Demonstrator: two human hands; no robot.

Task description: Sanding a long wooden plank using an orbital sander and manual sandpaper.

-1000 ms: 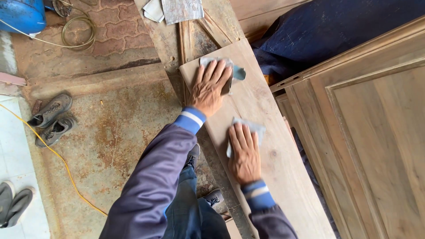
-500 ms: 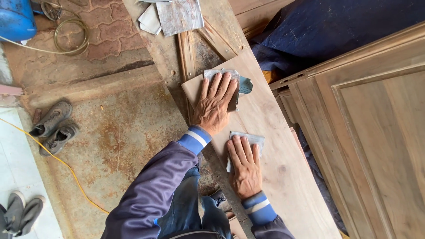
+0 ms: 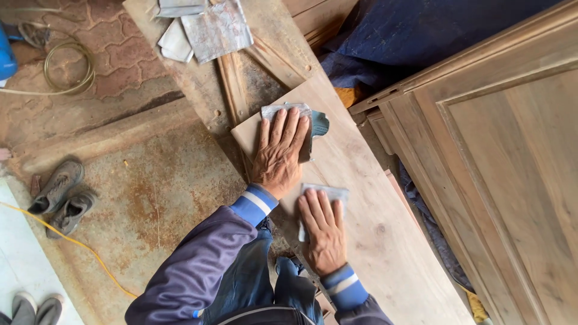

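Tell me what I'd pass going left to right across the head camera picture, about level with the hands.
Yellow cable → pair of grey shoes → rusty floor plate → left hand on a sandpaper sheet → right hand on another sheet → wooden board → panelled wooden door.

1 head-worn view, looking steeply down, close over wooden board [image 3: 361,198] and floor [image 3: 156,180]

left hand [image 3: 278,153] flat, fingers spread, arm extended — right hand [image 3: 323,229] flat, palm down, closer in.
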